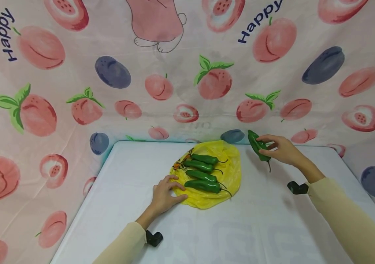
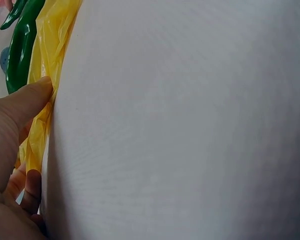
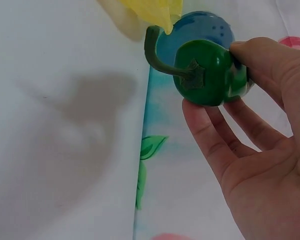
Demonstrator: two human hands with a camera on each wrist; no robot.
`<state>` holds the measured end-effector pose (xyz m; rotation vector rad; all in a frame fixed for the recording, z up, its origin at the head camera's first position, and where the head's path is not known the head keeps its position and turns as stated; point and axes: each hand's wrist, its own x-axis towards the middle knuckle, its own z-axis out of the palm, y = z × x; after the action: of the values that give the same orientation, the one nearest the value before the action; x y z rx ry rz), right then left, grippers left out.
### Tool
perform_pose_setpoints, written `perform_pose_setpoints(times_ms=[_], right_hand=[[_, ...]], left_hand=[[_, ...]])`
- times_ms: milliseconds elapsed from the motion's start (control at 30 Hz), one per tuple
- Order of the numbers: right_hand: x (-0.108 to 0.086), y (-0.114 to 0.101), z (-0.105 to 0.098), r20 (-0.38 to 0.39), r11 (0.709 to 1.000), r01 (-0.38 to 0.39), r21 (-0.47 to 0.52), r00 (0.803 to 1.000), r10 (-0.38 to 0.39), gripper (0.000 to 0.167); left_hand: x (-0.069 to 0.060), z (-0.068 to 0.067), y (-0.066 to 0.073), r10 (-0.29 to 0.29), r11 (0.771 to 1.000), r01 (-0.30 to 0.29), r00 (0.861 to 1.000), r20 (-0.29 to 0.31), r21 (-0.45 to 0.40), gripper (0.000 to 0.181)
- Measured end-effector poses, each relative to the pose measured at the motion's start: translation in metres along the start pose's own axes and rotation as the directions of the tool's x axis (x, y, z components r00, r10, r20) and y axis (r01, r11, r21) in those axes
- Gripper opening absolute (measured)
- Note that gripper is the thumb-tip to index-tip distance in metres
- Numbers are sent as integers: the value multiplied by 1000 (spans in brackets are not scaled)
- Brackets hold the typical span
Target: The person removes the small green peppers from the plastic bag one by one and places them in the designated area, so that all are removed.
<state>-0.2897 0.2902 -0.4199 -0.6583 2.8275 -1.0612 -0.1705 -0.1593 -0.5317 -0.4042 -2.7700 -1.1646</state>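
Observation:
My right hand (image 1: 281, 149) holds a glossy green pepper (image 1: 256, 146) above the table's back right, between thumb and fingertips. Its stem points down in the head view; in the right wrist view the pepper (image 3: 205, 75) shows its stem end. Several more green peppers (image 1: 202, 186) lie side by side on a crumpled yellow plastic bag (image 1: 231, 179), stems to the right. At the bag's near left edge my left hand (image 1: 166, 196) grips the plastic with bent fingers and thumb. The left wrist view shows the thumb on the yellow plastic (image 2: 52, 45), with fingers partly hidden behind it.
A white-covered table (image 1: 125, 176) carries the bag near its back edge. Behind it hangs a pink cloth (image 1: 174, 66) printed with fruit. An orange and black patterned patch (image 1: 178, 164) shows at the bag's left. Black devices (image 1: 154, 238) sit at both wrists.

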Motion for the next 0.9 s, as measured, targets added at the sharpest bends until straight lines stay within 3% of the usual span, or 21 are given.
perform_pose_setpoints(times_ms=[233,900], right_hand=[[-1,10,7,-3,1000,-18,23,1000,18,48],[-4,31,32,25,966,-205,156,979,204,58]], left_hand=[[-1,-1,2,-1,1000,1,1000,-1,0,19],[-1,-1,2,4,1000,-4,1000,-3,8,19]])
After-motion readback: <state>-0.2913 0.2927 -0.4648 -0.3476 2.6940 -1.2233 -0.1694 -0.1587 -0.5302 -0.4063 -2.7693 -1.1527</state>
